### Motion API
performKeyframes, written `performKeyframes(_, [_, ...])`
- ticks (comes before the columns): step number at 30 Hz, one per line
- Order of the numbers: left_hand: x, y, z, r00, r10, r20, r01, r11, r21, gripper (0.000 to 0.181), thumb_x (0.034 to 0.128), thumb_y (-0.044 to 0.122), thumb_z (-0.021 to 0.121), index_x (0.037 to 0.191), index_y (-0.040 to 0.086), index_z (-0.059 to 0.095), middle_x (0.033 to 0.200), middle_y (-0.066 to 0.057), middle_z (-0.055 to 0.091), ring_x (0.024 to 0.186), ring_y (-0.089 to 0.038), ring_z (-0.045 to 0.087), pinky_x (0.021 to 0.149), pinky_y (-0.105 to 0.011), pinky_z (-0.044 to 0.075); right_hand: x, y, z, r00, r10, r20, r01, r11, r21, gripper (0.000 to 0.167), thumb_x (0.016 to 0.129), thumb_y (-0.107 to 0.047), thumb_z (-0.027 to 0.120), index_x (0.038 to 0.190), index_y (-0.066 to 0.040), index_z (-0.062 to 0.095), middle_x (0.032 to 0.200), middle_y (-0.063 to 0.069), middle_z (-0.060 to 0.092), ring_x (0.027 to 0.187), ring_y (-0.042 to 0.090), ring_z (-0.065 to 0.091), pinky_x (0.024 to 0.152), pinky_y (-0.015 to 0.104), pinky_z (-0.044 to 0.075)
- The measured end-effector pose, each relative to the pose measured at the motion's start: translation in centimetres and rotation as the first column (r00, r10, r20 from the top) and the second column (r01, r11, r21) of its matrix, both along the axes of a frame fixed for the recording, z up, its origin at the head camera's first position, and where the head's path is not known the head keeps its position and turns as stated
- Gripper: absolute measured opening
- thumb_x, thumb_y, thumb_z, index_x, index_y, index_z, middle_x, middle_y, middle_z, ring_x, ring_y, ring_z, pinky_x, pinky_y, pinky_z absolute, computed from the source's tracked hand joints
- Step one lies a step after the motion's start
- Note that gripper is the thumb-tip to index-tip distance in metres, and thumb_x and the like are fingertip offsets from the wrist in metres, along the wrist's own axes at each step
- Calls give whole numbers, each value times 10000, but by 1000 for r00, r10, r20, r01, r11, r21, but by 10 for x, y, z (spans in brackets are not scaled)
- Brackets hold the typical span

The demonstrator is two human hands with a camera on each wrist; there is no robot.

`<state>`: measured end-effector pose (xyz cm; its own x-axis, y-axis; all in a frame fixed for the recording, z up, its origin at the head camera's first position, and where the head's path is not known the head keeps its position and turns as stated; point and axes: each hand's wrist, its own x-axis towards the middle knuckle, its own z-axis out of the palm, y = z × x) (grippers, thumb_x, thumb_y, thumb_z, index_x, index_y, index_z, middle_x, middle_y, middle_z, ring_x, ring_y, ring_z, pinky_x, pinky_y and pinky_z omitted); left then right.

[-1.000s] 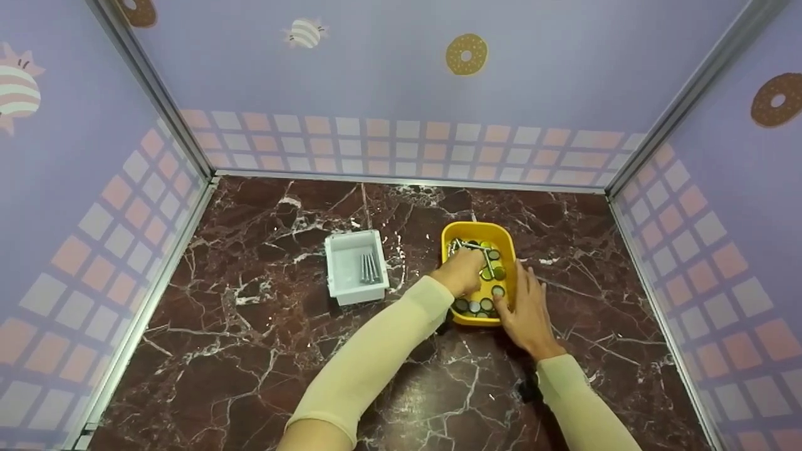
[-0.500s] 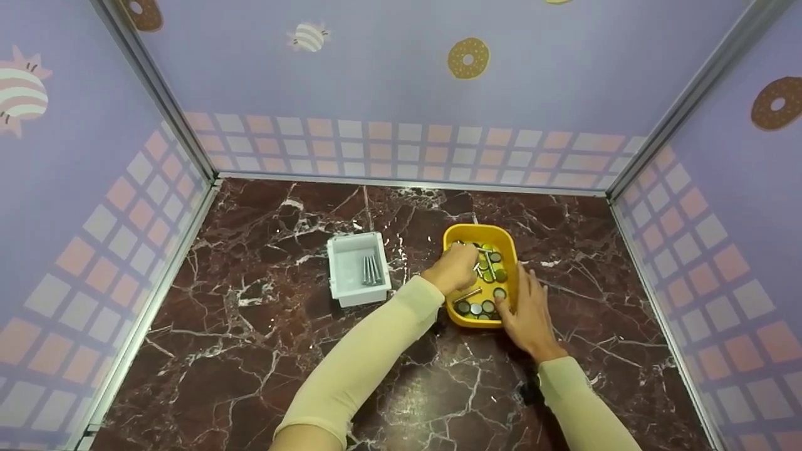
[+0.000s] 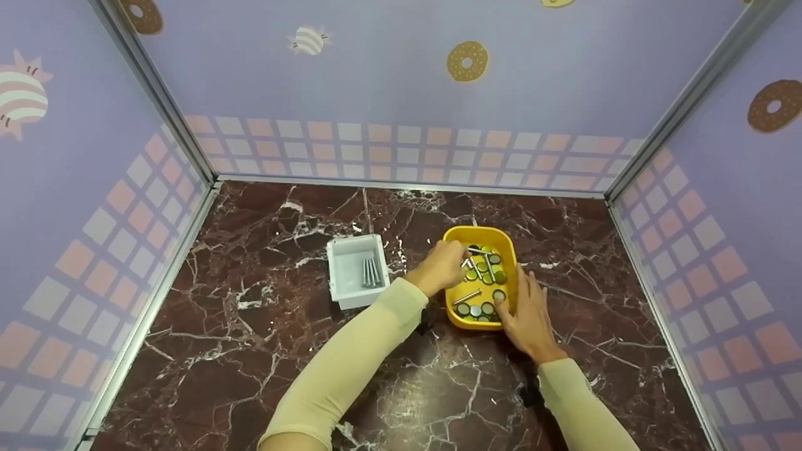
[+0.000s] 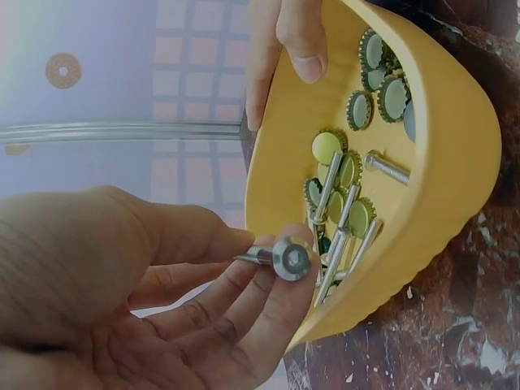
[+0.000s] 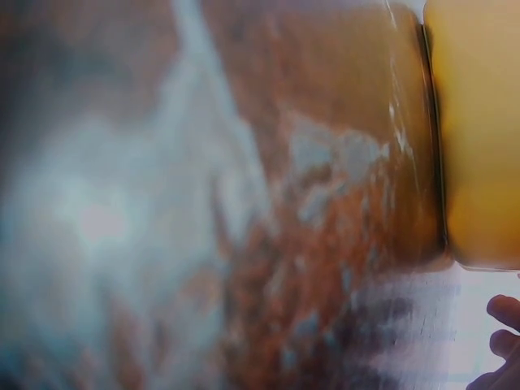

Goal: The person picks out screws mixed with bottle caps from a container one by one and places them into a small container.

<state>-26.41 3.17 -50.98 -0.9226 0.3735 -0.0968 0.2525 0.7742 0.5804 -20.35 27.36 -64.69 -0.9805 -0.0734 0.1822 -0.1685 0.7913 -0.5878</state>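
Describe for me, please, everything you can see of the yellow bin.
The yellow bin is open-topped, with rounded corners and smooth, plastic-looking walls. It stands upright on the marbled tabletop, right of the white bin. Bottle caps and metal bolts lie inside. The right hand grips its right wall from both sides; the left hand hides part of its left rim in the head view.

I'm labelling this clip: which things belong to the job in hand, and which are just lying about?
Likely part of the job:
bolt pinched in the left hand
other bolts
yellow tub
white bin

Probably just lying about:
bottle caps
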Motion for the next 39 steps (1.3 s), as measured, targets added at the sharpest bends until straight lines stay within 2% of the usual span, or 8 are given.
performKeyframes(6, [-1,-13,1,999,27,47,-29,999,40,422,1047,-34,686,1451,27,790,1382,-178,843,889,-233,759,647,-243,552,0,0,-1,1000,5,19,-5,1000,-6,909,1160,-384,640,1856,-28,176,1869,372,273,1788,559,184,1464,746,50])
performKeyframes(8, [-1,-18,2,998,35,49,-37,998,43,430,1052,-25,688,1466,43,784,1307,-191,850,761,-201,661,605,-236,496,0,0,0,1000,5,20,-5,1000,-5,907,1162,-384,639,1855,-25,176,1871,368,273,1789,559,184,1464,746,51])
performKeyframes(13, [-2,-30,4,999,43,32,-44,998,51,439,1053,-5,689,1476,58,786,1070,-174,824,638,-125,463,624,-257,443,0,1,2,1000,-1,13,1,1000,-5,904,1159,-369,648,1857,-33,182,1863,366,294,1787,552,205,1466,741,62])
performKeyframes(18, [-1,-46,6,998,55,7,-55,993,107,409,1052,-12,694,1451,7,784,1029,-149,856,662,-107,633,603,-213,480,0,0,2,1000,-1,-11,1,1000,-2,889,1158,-354,649,1853,-31,198,1836,384,323,1770,571,230,1450,772,89])
performKeyframes(23, [0,-63,8,994,82,78,-95,978,184,407,1080,-22,694,1483,-11,751,1075,-185,845,834,-309,861,564,-194,528,0,-1,2,1000,1,-10,-1,1000,0,895,1157,-363,644,1854,-33,191,1829,392,329,1769,569,233,1450,774,93])
performKeyframes(26, [0,-73,8,988,101,119,-126,966,227,399,1098,-6,714,1497,-24,734,1180,-225,821,949,-382,889,608,-210,605,-1,-1,2,1000,-1,-1,1,1000,-8,901,1155,-365,640,1859,-43,179,1846,388,301,1777,562,216,1459,757,76])
performKeyframes(32, [-3,-93,7,977,147,152,-184,944,273,384,1101,11,736,1485,-10,741,1270,-231,804,960,-363,894,731,-245,677,-2,0,1,1000,0,4,0,1000,-11,905,1155,-373,635,1863,-52,172,1867,380,270,1784,561,197,1464,744,56])
performKeyframes(39, [-5,-113,4,979,158,126,-186,948,257,394,1107,39,752,1498,0,734,1258,-214,824,999,-367,901,831,-319,696,0,0,0,1000,-3,12,3,1000,-16,909,1157,-375,640,1867,-64,165,1866,369,281,1788,551,196,1470,731,52])
